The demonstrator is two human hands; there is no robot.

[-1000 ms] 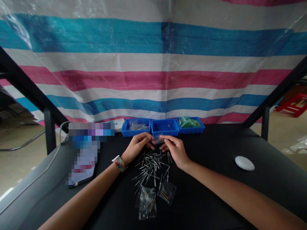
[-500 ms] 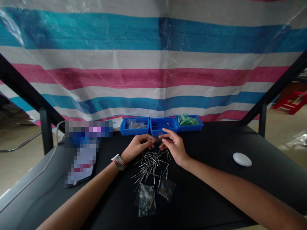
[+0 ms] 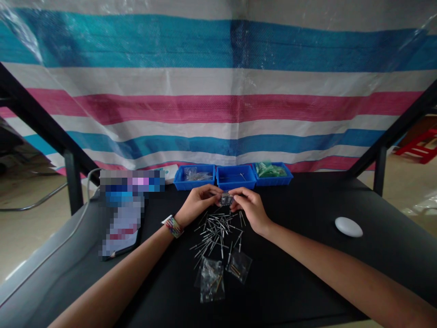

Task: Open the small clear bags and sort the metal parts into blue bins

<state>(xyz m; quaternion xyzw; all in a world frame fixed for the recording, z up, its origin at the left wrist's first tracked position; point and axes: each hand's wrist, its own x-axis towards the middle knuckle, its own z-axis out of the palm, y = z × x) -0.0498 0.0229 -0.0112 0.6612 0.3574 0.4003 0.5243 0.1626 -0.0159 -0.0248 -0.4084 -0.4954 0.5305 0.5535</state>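
Between my two hands is a small clear plastic bag, its contents too small to make out. My left hand pinches its left side, and my right hand grips the right side. Just below the hands lies a loose pile of thin silver pop rivets on the black table. Nearer to me are two more clear bags: one is crumpled with brass-coloured pieces in it, the other holds similar brass-coloured pins.
Three blue bins stand behind my hands: the left bin with clear bags, the middle bin with a few thin pieces, the right bin with green bags. A phone lies left, a white mouse-like object right.
My right hand's fingers have closed in on the clear bag, which is now stretched flat between both hands. The whole view has shifted slightly.
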